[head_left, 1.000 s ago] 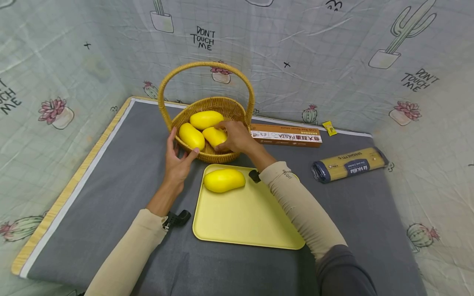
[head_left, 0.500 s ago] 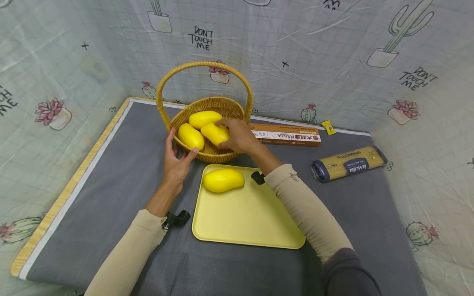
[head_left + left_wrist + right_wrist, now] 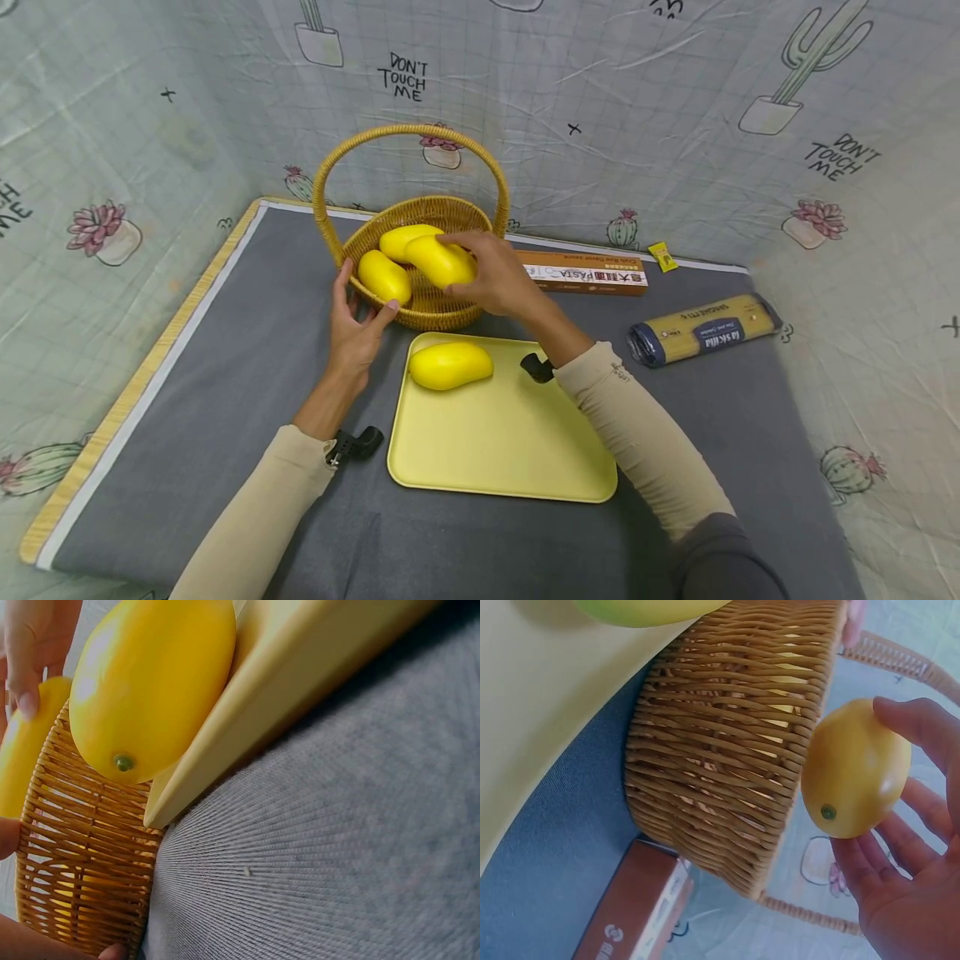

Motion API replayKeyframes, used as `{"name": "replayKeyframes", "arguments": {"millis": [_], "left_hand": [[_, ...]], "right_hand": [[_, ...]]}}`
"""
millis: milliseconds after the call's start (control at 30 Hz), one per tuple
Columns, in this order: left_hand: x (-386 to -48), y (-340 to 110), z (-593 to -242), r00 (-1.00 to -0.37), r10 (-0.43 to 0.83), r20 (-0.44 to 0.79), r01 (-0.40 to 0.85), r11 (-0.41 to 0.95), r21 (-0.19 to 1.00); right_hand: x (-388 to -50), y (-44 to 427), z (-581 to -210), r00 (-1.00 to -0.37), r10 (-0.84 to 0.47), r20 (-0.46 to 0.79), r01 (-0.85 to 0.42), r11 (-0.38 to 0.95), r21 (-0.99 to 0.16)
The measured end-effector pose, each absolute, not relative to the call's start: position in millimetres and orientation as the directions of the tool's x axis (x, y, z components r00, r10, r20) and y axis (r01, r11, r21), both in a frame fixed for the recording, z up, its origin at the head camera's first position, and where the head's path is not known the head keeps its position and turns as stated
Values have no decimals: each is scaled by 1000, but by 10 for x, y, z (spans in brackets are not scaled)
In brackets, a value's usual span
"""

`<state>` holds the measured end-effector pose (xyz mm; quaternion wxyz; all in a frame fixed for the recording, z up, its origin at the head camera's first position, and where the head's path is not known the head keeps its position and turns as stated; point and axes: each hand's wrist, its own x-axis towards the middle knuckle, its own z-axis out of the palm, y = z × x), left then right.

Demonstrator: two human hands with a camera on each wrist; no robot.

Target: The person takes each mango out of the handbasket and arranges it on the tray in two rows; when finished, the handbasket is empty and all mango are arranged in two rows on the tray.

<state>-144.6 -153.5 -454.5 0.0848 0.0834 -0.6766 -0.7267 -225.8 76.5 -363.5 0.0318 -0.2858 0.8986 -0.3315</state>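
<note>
My right hand (image 3: pixel 501 275) holds a yellow mango (image 3: pixel 438 260) over the wicker basket (image 3: pixel 438 320). In the right wrist view that mango (image 3: pixel 855 769) is pinched between thumb and fingers, just above the rim. Two other mangoes, a near one (image 3: pixel 384 277) and a far one (image 3: pixel 401 240), lie inside the basket. My left hand (image 3: pixel 354 340) holds the basket's left front side, thumb at the rim and fingers on the outer wall. In front, another mango (image 3: pixel 450 366) lies on the pale yellow tray (image 3: pixel 498 442).
Behind and right of the basket lies a brown pasta box (image 3: pixel 588 273), with a small yellow packet (image 3: pixel 663 257) past its end. A spaghetti pack (image 3: pixel 705 330) rests farther right on the grey table cover (image 3: pixel 720 450). The basket's tall handle (image 3: pixel 412 130) arches overhead.
My right hand has lifted the mango from inside the basket to above the rim, tilting it slightly. The left hand stays on the basket.
</note>
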Motion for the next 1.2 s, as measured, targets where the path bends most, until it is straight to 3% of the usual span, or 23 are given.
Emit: {"name": "replayKeyframes", "arguments": {"millis": [767,1200], "left_hand": [[-1480,-1552,-4566,-971,-238,-20,0,-83,997],[-1475,-1546,-4583,-971,-237,-8,12,-83,996]], "right_hand": [[-1757,1341,-3463,-790,-548,275,-588,551,-592],[-1439,1858,-3697,-812,-551,193,-537,575,-617]]}}
